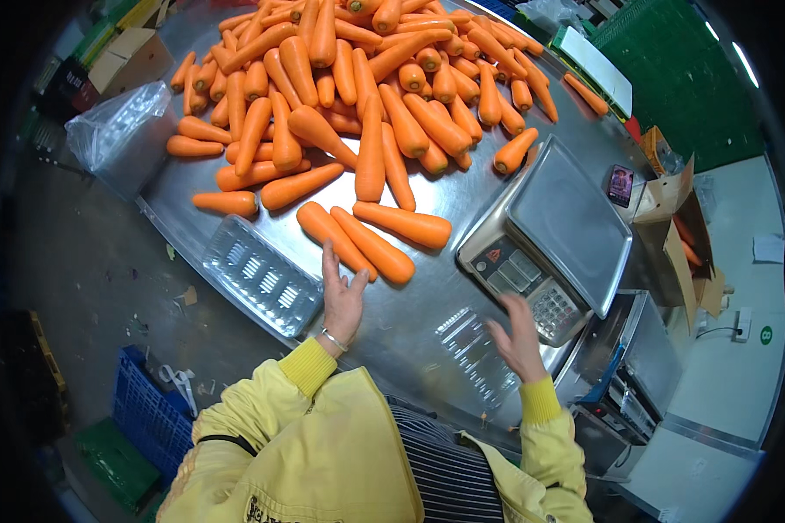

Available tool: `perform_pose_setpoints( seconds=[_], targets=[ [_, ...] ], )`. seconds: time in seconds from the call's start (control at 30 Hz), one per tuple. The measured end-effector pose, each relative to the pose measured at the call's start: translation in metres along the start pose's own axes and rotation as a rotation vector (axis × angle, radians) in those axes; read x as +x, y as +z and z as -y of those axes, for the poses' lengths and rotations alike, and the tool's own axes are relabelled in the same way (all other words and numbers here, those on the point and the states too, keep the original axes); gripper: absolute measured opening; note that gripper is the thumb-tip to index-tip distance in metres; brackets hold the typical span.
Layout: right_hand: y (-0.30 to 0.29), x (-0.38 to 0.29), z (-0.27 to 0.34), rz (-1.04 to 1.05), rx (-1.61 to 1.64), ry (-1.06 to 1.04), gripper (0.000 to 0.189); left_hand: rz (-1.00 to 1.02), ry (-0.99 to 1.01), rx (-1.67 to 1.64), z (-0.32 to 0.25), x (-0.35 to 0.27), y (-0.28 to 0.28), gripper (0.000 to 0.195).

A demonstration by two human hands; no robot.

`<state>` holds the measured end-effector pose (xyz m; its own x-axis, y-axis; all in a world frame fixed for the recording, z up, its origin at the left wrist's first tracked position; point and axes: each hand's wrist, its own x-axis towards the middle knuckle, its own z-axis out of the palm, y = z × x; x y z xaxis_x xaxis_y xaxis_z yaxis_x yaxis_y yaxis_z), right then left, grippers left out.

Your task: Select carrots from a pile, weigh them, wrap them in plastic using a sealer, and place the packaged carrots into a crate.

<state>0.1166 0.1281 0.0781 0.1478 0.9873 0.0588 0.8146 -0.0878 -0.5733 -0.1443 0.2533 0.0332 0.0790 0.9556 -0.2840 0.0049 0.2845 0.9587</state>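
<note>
My left hand [343,299], with a bracelet at the wrist, is beside the lower end of a carrot [335,238]; its fingers are apart and it holds nothing. Two more carrots lie close to that one. To the left of the hand, a clear plastic tray [261,274] rests near the table's edge. My right hand [518,340] is over the steel table [392,327], close to the keypad of a digital scale [562,222], slightly blurred, fingers apart and empty. Beneath and left of it is another clear plastic piece [474,356]. A large heap of carrots [366,72] covers the table's far part.
Stacked trays in a plastic bag [124,137] stand at the table's left edge. A phone [620,185] and an open cardboard box [670,242] are right of the scale. A metal machine [634,359] sits at lower right, and a blue crate [150,412] at lower left.
</note>
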Motion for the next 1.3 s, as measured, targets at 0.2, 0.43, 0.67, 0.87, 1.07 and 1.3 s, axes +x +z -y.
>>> perform_pose_setpoints(
  seconds=[0.2,0.43,0.67,0.87,1.07,1.3],
  targets=[
    [0.091,0.096,0.075,0.23,0.014,-0.089,0.052,-0.096,-0.173,-0.387,-0.007,-0.014,0.019,0.074],
    [0.073,0.076,0.079,0.501,0.672,0.356,0.053,0.011,-0.511,-0.485,0.0,-0.046,0.008,0.063],
    [0.066,0.133,0.032,-0.002,-0.202,-0.213,0.061,0.412,-0.735,-0.971,-0.008,-0.038,-0.003,0.056],
    [0.071,0.142,0.027,0.373,-0.148,0.001,0.061,0.781,-0.941,-1.328,-0.035,-0.045,-0.014,0.065],
    [-0.003,0.026,-0.015,0.274,1.063,0.459,0.049,0.9,-0.903,-1.072,-0.04,-0.053,0.001,0.061],
    [-0.047,-0.129,-0.054,0.019,1.9,0.852,0.066,1.153,-0.022,0.297,-0.038,-0.039,0.052,0.057]
  ],
)
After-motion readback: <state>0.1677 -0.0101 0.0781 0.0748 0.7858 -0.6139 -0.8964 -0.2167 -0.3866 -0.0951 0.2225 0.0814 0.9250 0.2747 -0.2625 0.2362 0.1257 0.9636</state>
